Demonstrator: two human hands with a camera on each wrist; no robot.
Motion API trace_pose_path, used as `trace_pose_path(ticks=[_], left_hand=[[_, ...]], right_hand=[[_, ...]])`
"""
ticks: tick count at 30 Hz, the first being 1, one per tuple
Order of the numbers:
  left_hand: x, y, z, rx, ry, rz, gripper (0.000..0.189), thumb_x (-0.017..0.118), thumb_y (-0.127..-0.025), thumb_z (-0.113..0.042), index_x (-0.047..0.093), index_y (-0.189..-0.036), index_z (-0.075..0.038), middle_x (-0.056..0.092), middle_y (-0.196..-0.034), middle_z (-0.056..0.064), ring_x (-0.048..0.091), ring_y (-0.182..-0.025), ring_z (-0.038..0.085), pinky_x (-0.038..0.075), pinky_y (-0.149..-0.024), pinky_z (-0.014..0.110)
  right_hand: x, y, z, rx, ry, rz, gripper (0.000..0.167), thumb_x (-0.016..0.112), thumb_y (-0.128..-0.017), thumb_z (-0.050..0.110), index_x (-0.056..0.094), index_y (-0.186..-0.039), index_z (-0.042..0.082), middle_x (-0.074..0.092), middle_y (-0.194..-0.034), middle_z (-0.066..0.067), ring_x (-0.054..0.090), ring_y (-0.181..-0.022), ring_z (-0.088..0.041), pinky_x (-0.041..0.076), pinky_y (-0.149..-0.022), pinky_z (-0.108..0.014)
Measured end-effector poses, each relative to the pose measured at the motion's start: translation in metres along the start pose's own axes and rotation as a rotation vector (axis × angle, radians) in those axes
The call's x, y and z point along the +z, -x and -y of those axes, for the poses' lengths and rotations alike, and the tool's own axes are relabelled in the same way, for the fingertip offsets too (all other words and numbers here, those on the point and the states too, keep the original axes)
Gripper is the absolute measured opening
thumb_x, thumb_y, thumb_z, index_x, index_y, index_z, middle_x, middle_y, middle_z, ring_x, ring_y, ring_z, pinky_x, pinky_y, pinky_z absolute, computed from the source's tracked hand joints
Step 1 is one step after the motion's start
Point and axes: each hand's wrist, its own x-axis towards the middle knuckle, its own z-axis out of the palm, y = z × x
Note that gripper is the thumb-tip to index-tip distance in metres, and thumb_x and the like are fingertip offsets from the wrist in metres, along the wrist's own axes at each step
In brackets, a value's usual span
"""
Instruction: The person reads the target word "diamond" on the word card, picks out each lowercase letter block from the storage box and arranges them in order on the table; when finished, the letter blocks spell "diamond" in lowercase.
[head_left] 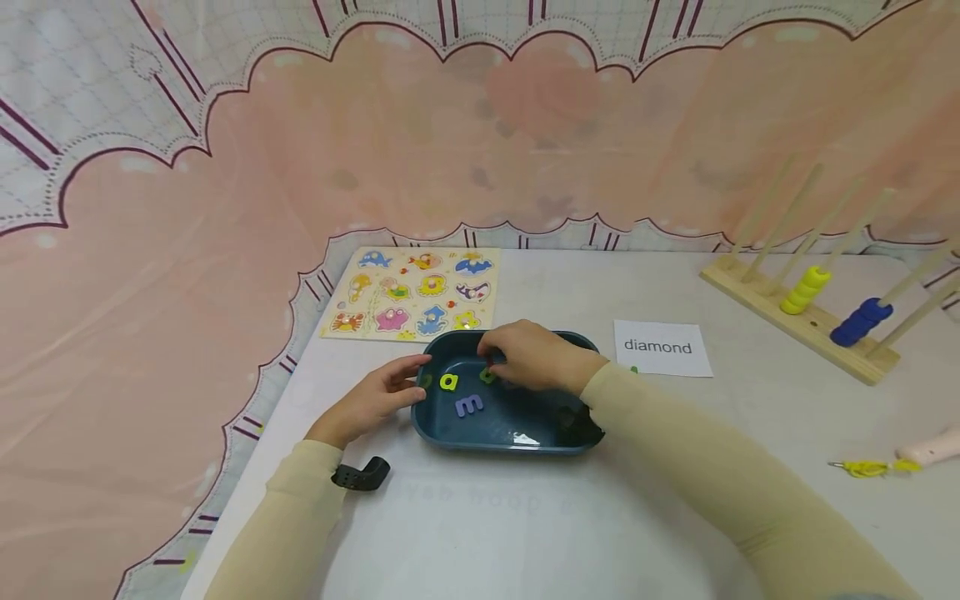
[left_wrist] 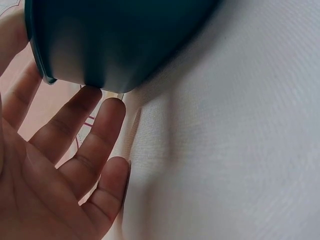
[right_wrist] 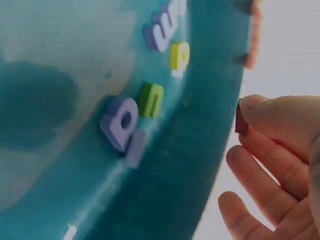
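A dark teal plastic tray (head_left: 517,443) lies on the white table, holding a yellow letter "a" (head_left: 448,382) and a purple letter "m" (head_left: 469,406). In the right wrist view a green letter (right_wrist: 151,100), a purple round letter (right_wrist: 120,122) and a small purple piece (right_wrist: 135,149) lie near its wall. My right hand (head_left: 536,357) is over the tray's far side, pinching a small dark red piece (right_wrist: 241,120) between thumb and forefinger; its shape is mostly hidden. My left hand (head_left: 371,400) touches the tray's left end with its fingers loosely extended.
Behind the tray lies a wooden animal puzzle board (head_left: 411,296). A white card reading "diamond" (head_left: 663,349) sits to the right. Farther right stand a wooden peg rack with yellow and blue beads (head_left: 802,327) and a pink-handled item with a yellow cord (head_left: 870,468).
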Motion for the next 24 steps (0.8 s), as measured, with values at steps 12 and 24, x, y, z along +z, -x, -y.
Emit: trace_pose_path(ticks=[12, 24], left_hand=[[0.000, 0.001, 0.000, 0.010, -0.005, 0.001, 0.060, 0.064, -0.099, -0.016, 0.039, -0.153, -0.011, 0.039, -0.152, 0.023, 0.045, -0.132, 0.042, 0.041, -0.107, 0.055], [0.000, -0.001, 0.002, 0.018, -0.016, 0.006, 0.059, 0.063, -0.100, -0.017, 0.039, -0.154, -0.011, 0.039, -0.152, 0.024, 0.045, -0.132, 0.042, 0.040, -0.107, 0.056]], right_hand=[[-0.031, 0.052, -0.006, -0.034, 0.048, -0.172, 0.030, 0.072, -0.093, 0.013, 0.069, -0.121, 0.003, 0.070, -0.114, -0.007, 0.065, -0.106, -0.021, 0.051, -0.098, -0.040], [-0.038, 0.100, -0.038, 0.023, 0.067, -0.262, 0.028, 0.074, -0.090, 0.008, 0.069, -0.117, 0.001, 0.070, -0.114, -0.010, 0.066, -0.107, -0.028, 0.053, -0.093, -0.046]])
